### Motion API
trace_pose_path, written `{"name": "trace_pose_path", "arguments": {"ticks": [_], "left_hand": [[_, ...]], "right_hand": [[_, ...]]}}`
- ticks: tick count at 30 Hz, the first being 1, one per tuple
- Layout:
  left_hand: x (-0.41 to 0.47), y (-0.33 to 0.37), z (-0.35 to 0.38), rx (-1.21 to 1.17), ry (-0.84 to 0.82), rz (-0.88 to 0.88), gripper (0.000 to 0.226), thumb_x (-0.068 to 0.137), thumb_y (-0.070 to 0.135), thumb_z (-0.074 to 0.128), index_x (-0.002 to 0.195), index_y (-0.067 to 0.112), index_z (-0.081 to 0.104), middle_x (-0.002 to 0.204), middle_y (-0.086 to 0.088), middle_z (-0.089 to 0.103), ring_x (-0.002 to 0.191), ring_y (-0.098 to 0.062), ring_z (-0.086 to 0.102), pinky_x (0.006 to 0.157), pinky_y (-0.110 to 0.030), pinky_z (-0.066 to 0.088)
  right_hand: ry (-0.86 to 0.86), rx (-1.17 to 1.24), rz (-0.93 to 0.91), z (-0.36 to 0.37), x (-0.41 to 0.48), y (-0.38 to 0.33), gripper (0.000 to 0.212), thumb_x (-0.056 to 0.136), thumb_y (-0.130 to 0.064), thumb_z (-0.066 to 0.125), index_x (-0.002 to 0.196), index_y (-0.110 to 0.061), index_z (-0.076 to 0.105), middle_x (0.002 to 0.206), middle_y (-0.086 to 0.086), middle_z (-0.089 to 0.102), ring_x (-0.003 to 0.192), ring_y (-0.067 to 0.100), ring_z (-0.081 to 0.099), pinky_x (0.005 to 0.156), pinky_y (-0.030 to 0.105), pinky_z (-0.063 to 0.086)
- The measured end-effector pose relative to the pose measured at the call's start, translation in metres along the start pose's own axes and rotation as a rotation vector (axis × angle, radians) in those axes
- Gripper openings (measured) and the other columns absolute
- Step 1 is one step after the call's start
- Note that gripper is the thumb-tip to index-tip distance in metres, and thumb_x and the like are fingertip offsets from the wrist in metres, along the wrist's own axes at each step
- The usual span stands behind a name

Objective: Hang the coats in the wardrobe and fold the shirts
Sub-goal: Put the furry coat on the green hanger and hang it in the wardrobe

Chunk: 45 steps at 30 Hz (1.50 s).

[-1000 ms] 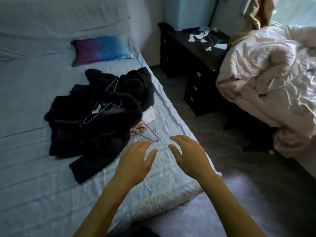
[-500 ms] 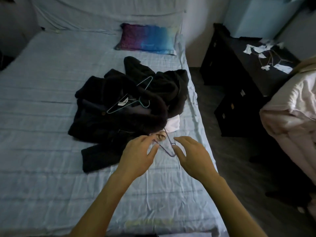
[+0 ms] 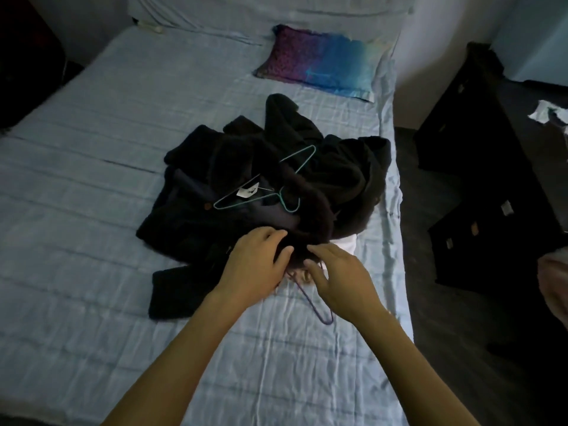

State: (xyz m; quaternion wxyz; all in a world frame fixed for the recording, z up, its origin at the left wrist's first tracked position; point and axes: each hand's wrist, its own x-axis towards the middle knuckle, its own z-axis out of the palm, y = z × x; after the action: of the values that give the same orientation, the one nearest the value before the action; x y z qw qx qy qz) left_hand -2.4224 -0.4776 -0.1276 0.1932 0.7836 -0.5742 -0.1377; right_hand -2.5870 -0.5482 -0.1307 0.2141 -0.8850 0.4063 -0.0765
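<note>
Two wire hangers are in sight. A teal hanger (image 3: 278, 193) lies on top of the heap of dark coats (image 3: 338, 179), and a purple hanger (image 3: 310, 301) pokes out from under the heap's lower edge onto the sheet. The coats sit right of centre on the bed (image 3: 92, 179), tangled together so that I cannot tell how many garments there are. One small white tag (image 3: 247, 190) shows beside the teal hanger. One white garment (image 3: 345, 244) peeks out at the heap's lower right, mostly buried. There is one pillow (image 3: 319, 61), purple fading to blue, in the upper middle of the frame, and one dark chest of drawers (image 3: 491, 179) stands along the right side with white scraps on top. Both hands reach in from the bottom of the frame and meet at the heap's near edge. The left hand (image 3: 255, 269) has its fingers loosely spread, the tips resting on the fuzzy hem. The right hand (image 3: 341, 278) is just beside it with fingers fairly straight, the tips touching the same hem above the purple hanger. Neither hand plainly pinches anything.
</note>
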Motion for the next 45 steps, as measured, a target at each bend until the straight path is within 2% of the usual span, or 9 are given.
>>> {"name": "trace_pose_path", "arguments": {"ticks": [12,22,29,33,37,40,41,43,45], "left_hand": [[0.116,-0.067,0.078,0.207,-0.163,0.047,0.049,0.095,0.042,0.045,0.138,0.017,0.042,0.129,-0.004,0.054,0.118,-0.020,0.050,0.101,-0.037,0.039],[0.183,-0.138,0.167,0.600,-0.594,0.150,0.083,0.083,0.054,0.059,0.147,0.016,0.023,0.147,-0.014,0.033,0.140,-0.034,0.021,0.114,-0.056,0.008],[0.181,-0.151,0.192,0.454,-0.551,0.144,0.033,0.084,0.030,0.058,0.113,0.016,0.055,0.111,-0.008,0.065,0.102,-0.028,0.061,0.086,-0.036,0.044],[0.169,-0.126,0.193,0.171,-0.511,0.037,0.025,0.085,0.031,0.053,0.103,0.016,0.061,0.101,-0.008,0.069,0.091,-0.030,0.064,0.074,-0.034,0.047],[0.145,-0.074,0.207,0.159,-0.515,0.196,0.019,0.085,0.027,0.058,0.088,0.010,0.066,0.083,-0.009,0.070,0.075,-0.026,0.067,0.060,-0.029,0.045],[0.126,-0.039,0.210,0.238,-0.674,0.146,0.033,0.079,0.065,0.052,0.068,0.039,0.069,0.059,0.021,0.058,0.072,0.011,0.058,0.055,0.002,0.036],[0.118,-0.039,0.212,0.249,-0.587,0.124,0.055,0.079,0.079,0.023,0.078,0.046,0.067,0.068,0.027,0.055,0.076,0.021,0.050,0.059,0.008,0.031],[0.115,-0.024,0.227,0.151,-0.504,0.266,0.107,0.051,0.083,0.020,0.130,0.020,0.053,0.121,0.008,0.059,0.082,0.022,0.051,0.073,0.001,0.040],[0.134,-0.017,0.216,0.189,-0.533,0.538,0.086,0.084,0.062,0.010,0.146,0.003,0.021,0.148,-0.017,0.034,0.120,-0.003,0.048,0.102,-0.023,0.040]], "right_hand": [[-0.064,0.033,0.008,0.060,0.098,0.055,0.035,0.094,-0.033,0.053,0.123,-0.015,0.061,0.118,0.002,0.064,0.104,0.020,0.060,0.089,0.030,0.045],[-0.120,0.018,0.046,0.117,0.145,0.074,0.037,0.093,-0.036,0.051,0.120,-0.015,0.063,0.112,0.001,0.066,0.100,0.019,0.062,0.085,0.032,0.050],[-0.142,0.053,0.103,0.142,0.159,0.079,0.040,0.092,-0.038,0.046,0.122,-0.017,0.062,0.117,0.000,0.064,0.106,0.020,0.059,0.091,0.035,0.048],[-0.112,0.091,0.139,0.142,0.161,0.082,0.033,0.094,-0.034,0.051,0.122,-0.019,0.061,0.118,-0.002,0.064,0.106,0.017,0.058,0.091,0.030,0.046],[-0.068,0.097,0.186,0.135,0.161,0.088,0.033,0.093,-0.034,0.051,0.121,-0.020,0.061,0.118,-0.004,0.064,0.106,0.013,0.059,0.091,0.028,0.045],[-0.046,0.083,0.193,0.126,0.159,0.094,0.032,0.093,-0.034,0.052,0.121,-0.020,0.062,0.119,-0.003,0.064,0.107,0.015,0.058,0.091,0.028,0.044],[-0.042,0.080,0.197,0.122,0.159,0.096,0.032,0.093,-0.034,0.052,0.121,-0.021,0.062,0.119,-0.003,0.063,0.107,0.015,0.058,0.091,0.028,0.044],[-0.040,0.086,0.222,0.118,0.157,0.100,0.032,0.094,-0.034,0.051,0.121,-0.022,0.062,0.120,-0.004,0.063,0.108,0.015,0.058,0.092,0.029,0.044],[-0.034,0.122,0.256,0.116,0.154,0.102,0.032,0.093,-0.033,0.053,0.121,-0.022,0.061,0.121,-0.004,0.062,0.110,0.014,0.058,0.093,0.030,0.045]]}}
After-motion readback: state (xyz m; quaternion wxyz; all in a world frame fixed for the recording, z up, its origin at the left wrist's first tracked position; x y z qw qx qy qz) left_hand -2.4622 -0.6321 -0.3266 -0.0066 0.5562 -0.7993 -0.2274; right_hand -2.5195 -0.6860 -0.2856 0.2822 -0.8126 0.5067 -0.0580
